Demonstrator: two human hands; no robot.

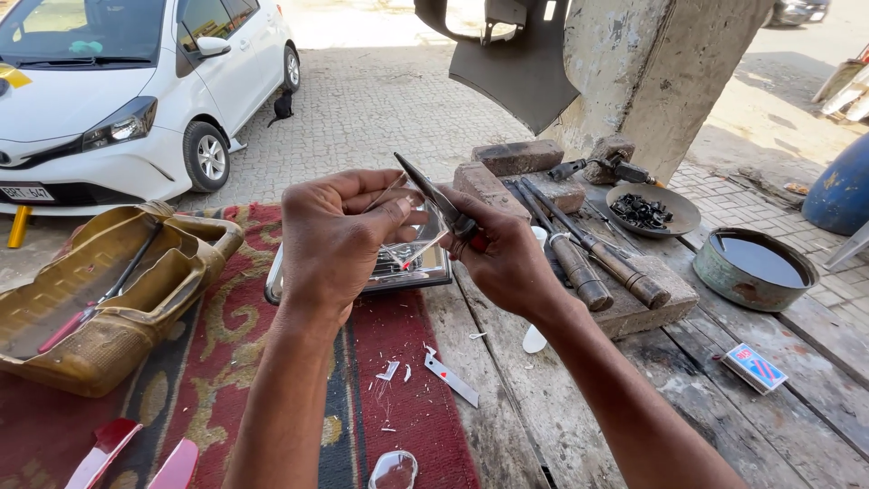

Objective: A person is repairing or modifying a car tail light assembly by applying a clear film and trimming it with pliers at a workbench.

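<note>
Right hand (502, 258) grips blade (425, 190), seemingly pointing up-left.

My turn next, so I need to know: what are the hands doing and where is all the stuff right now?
Left hand: pinches a clear plastic piece, raised above the bench.
Right hand: grips a knife, blade against the piece.
Below: a lamp unit at the edge of the red rug. Clear shavings lie on the rug, so some trimming looks done.
Left: the piece is not fitted to anything yet.
Files rest on a block to the right.
</note>
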